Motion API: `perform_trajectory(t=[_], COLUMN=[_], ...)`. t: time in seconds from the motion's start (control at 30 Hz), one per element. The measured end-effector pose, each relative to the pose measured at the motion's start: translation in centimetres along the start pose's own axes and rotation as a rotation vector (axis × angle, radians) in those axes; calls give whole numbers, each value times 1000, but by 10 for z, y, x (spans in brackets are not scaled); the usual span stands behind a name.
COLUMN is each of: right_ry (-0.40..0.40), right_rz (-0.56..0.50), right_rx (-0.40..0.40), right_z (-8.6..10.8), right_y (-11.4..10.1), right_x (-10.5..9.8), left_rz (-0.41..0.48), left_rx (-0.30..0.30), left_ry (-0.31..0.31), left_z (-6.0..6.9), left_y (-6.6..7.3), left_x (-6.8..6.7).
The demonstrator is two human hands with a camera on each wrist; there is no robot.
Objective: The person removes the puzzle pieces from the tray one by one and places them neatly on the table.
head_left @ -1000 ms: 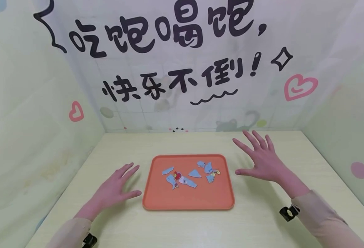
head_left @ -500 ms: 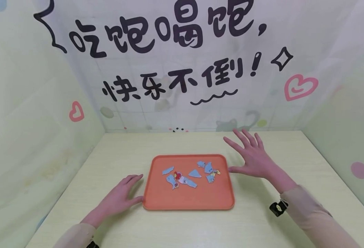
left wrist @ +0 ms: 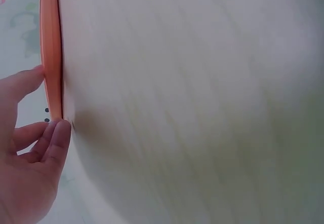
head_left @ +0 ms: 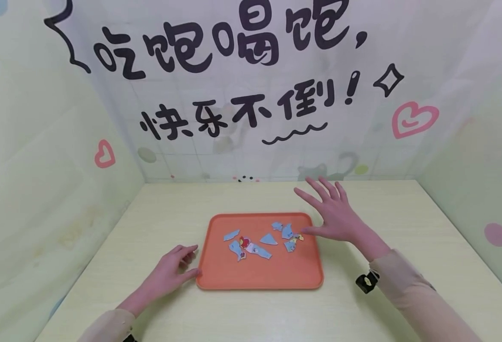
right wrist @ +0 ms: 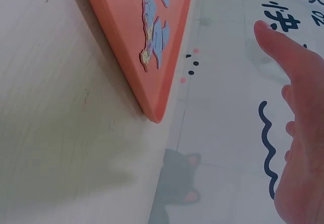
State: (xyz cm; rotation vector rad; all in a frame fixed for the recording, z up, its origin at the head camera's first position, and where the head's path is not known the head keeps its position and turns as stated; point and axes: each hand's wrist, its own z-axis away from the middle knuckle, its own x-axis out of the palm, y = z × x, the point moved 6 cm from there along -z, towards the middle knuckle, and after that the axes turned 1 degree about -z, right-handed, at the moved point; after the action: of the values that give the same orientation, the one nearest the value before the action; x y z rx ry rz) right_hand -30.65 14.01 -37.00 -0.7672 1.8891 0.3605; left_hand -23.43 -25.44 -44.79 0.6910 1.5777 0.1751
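Observation:
An orange tray (head_left: 259, 276) lies on the table, carrying several flat, irregular light-blue pieces with printed pictures, among them a triangular piece (head_left: 269, 239) and a long piece with a red and white picture (head_left: 261, 251). My left hand (head_left: 168, 270) is at the tray's left edge. In the left wrist view, its thumb touches the tray's side (left wrist: 51, 41) and its fingertips lie by the far end of that edge. My right hand (head_left: 337, 216) hovers over the tray's back right corner with fingers spread, holding nothing. Beneath it is a cluster of blue and yellow pieces (right wrist: 154, 34).
The pale wooden table (head_left: 268, 313) extends around the tray. A white printed curtain (head_left: 242, 156) with black writing hangs behind, and pale panels (head_left: 473, 199) stand at both sides. Black straps (head_left: 367, 282) sit at the wrists.
My right hand has moved left, from beside the tray to over its back right corner. My left hand has moved right to touch the tray's edge. The pieces have stayed put.

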Motion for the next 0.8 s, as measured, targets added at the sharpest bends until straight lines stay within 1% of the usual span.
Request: perform_trajectory(t=[0.1, 0.23, 0.37, 0.53, 0.63, 0.8], right_ry=[-1, -13, -28, -59, -69, -70], right_rz=[-13, -36, -50, -65, -92, -140], right_rx=[-9, -11, -11, -9, -8, -21], right_z=[-4, -10, -15, -19, -22, -26], right_y=[-3, -7, -10, -12, -13, -17], right_x=[3, 8, 13, 21, 25, 31], left_rz=[43, 96, 130, 175, 212, 272], left_rx=[-31, -51, -54, -51, -70, -122], left_ry=[-16, -33, -51, -58, -66, -79], left_z=[-1, -1, -1, 1, 1, 2], left_y=[0, 0, 0, 2, 0, -2], left_x=[1, 3, 7, 8, 9, 12])
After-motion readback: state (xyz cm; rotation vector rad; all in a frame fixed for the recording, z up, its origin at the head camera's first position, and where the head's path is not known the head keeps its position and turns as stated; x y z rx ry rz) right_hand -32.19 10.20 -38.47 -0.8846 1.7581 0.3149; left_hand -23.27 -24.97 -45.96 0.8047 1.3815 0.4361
